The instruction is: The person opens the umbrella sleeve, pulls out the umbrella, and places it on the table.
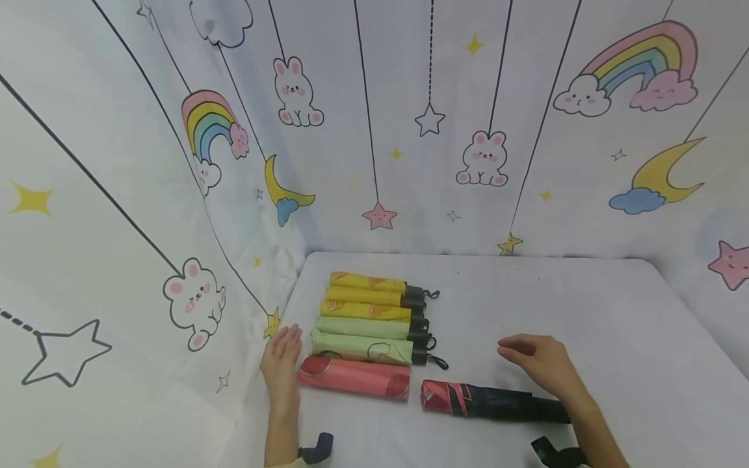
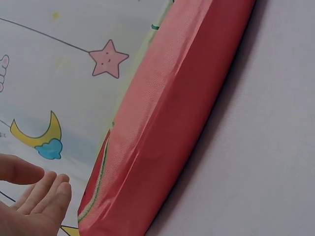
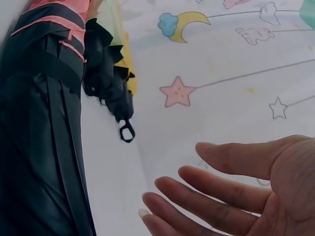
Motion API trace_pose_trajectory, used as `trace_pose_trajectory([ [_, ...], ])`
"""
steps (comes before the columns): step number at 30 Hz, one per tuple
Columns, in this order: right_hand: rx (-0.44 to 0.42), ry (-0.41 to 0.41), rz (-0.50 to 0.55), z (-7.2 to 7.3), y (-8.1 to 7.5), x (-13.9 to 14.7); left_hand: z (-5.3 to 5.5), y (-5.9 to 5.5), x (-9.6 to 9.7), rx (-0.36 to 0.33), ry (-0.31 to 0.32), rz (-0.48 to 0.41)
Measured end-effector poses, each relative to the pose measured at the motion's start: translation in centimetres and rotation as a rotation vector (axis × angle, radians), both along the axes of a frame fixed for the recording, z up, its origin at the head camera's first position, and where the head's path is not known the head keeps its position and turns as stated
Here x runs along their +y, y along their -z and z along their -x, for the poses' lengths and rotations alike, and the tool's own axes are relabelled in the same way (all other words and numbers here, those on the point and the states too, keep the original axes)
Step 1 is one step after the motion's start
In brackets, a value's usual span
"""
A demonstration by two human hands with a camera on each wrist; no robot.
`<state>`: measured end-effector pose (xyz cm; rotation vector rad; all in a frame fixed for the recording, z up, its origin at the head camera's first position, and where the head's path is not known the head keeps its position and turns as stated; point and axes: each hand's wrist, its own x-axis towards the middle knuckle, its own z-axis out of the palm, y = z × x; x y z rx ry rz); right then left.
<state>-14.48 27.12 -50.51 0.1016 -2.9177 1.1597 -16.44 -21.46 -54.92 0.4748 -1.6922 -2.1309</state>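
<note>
In the head view my left hand (image 1: 282,354) is beside the left ends of a row of folded umbrellas, its fingers nearly straight and holding nothing. Nearest to it lies a long red fabric bundle (image 1: 357,378) with no handle showing; it fills much of the left wrist view. My right hand (image 1: 541,361) hovers empty above the handle end of a black and red folded umbrella (image 1: 491,402). Its fingers are loosely bent, thumb apart from them in the right wrist view. Behind the red bundle lie green umbrellas (image 1: 363,349) and yellow umbrellas (image 1: 365,296), black handles pointing right.
A white-covered table (image 1: 556,292) carries the umbrellas. White cloth walls (image 1: 409,117) printed with rabbits, stars and rainbows rise at its back and left. Wrist loops (image 3: 127,132) hang from several umbrella handles.
</note>
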Motion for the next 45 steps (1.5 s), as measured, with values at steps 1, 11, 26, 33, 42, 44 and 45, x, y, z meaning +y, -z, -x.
trace_pose_trajectory([
  [1, 0.0, -0.001, 0.001, 0.2, 0.0, -0.2, 0.1, 0.0, 0.0, 0.001, -0.001, 0.001],
  [11, -0.01, -0.02, -0.003, 1.6, 0.1, -2.3, 1.0, 0.1, 0.2, -0.022, 0.011, 0.017],
  [26, -0.018, -0.048, 0.013, 2.9, 0.4, -5.5, 1.9, 0.2, 0.9, -0.01, 0.012, 0.008],
  [33, -0.033, -0.07, 0.0, 3.3, 0.6, -6.6, 2.4, 0.4, 1.3, -0.039, 0.019, 0.012],
  [42, -0.072, -0.089, 0.003, 3.9, 0.5, -8.4, 2.7, 0.2, 1.8, -0.052, 0.052, 0.005],
  [44, -0.087, -0.095, 0.003, 4.0, 0.7, -8.6, 2.7, 0.2, 1.9, -0.052, 0.063, 0.003],
  [45, -0.094, -0.099, 0.004, 4.1, 0.7, -8.7, 2.7, 0.2, 2.0, -0.054, 0.067, 0.003],
])
